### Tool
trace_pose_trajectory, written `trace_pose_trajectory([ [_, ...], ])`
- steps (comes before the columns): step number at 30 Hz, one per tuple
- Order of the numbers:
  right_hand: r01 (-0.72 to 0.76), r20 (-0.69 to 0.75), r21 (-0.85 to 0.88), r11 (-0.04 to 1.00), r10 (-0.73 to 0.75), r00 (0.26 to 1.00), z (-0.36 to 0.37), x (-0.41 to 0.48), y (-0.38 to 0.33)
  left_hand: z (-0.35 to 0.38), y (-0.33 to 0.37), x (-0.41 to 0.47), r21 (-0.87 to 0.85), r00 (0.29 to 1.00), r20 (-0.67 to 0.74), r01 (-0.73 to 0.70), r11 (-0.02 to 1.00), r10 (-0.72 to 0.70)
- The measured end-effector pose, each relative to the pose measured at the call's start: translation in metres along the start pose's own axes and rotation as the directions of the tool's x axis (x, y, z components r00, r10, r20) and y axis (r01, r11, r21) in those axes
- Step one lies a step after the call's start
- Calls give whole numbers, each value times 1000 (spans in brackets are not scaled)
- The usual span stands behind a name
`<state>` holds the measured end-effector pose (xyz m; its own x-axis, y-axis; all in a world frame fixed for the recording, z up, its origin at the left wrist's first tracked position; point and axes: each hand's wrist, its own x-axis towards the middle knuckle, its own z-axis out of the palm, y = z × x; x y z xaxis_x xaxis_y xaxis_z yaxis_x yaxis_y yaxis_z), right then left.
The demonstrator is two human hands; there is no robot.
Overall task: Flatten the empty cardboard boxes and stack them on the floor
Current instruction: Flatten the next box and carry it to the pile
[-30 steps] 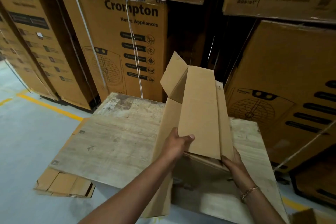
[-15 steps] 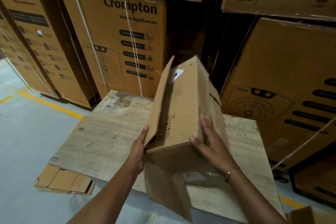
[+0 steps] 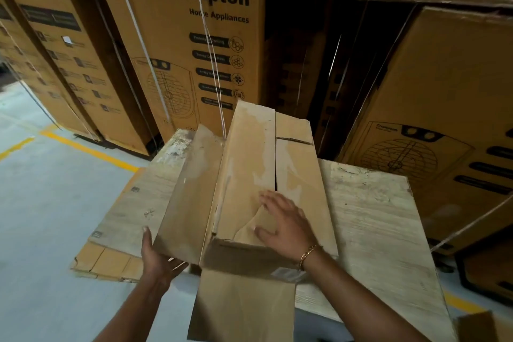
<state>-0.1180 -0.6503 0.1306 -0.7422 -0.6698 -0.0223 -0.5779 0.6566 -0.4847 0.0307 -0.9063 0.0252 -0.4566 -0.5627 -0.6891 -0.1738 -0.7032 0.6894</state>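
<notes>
A long brown cardboard box (image 3: 249,164) lies lengthwise on a worn wooden table (image 3: 369,219), its near end toward me and a loose flap hanging down over the table's front edge. My right hand (image 3: 283,222) presses flat on the box's top with fingers spread, beside a dented, torn patch. My left hand (image 3: 158,258) supports the box's lower left corner from beneath, thumb up along the side panel. A pile of flattened cardboard (image 3: 108,261) lies on the floor under the table's left corner.
Tall strapped Crompton appliance cartons (image 3: 194,44) stand behind the table, and another (image 3: 444,130) to the right. Grey floor with yellow lines (image 3: 88,150) spreads to the left. A cardboard corner (image 3: 477,326) shows at the bottom right.
The box has come down from a tilted, held-up pose to lie on the table. My right hand moved from its side onto the top; my left hand slid under the left corner.
</notes>
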Motion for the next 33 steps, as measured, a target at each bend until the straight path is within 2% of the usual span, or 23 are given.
trace_pose_trajectory([
  [2,-124,-33,-90,988,121,992,-8,9,12,-9,1,5,133,998,-60,-16,991,24],
  [6,-362,127,-208,909,392,911,-10,22,26,-10,4,11,400,984,-165,-1,917,73],
  [7,-389,163,-217,895,426,890,-6,24,26,-5,6,9,481,978,-168,-28,876,123],
  [9,-409,163,-264,874,458,874,3,28,22,10,12,2,626,943,-119,-172,761,311],
  [11,-393,106,-345,852,452,886,9,35,15,30,26,-15,692,832,-26,-385,611,554],
  [12,-380,91,-370,847,441,893,10,38,11,41,35,-24,724,730,71,-506,469,679],
  [13,-371,91,-378,848,433,897,11,41,8,54,45,-34,755,623,217,-595,276,752],
  [14,-369,104,-374,851,434,895,12,43,5,66,54,-41,739,544,404,-668,88,735],
  [15,-375,120,-368,851,443,888,13,45,2,79,62,-48,704,533,584,-708,-55,612],
  [16,-386,134,-366,846,459,878,14,48,-1,93,66,-54,687,590,697,-712,-144,407],
  [18,-409,153,-384,828,494,856,14,55,-6,114,68,-57,672,714,700,-660,-336,-3],
  [19,-417,162,-393,819,508,846,12,59,-8,123,66,-57,627,741,660,-634,-453,-123],
  [20,-425,172,-395,814,520,837,10,63,-10,130,64,-59,578,753,634,-612,-540,-176],
  [22,-439,188,-387,811,535,824,6,71,-11,141,62,-59,549,773,610,-572,-609,-175],
  [24,-440,203,-383,812,539,818,6,76,-13,151,60,-58,564,792,593,-537,-627,-144],
  [29,-316,190,-315,895,386,903,-14,88,-27,166,59,-62,575,829,545,-476,-665,-122],
  [33,-301,188,-228,926,345,919,-40,85,-24,170,62,-68,579,830,550,-460,-673,-95],
])
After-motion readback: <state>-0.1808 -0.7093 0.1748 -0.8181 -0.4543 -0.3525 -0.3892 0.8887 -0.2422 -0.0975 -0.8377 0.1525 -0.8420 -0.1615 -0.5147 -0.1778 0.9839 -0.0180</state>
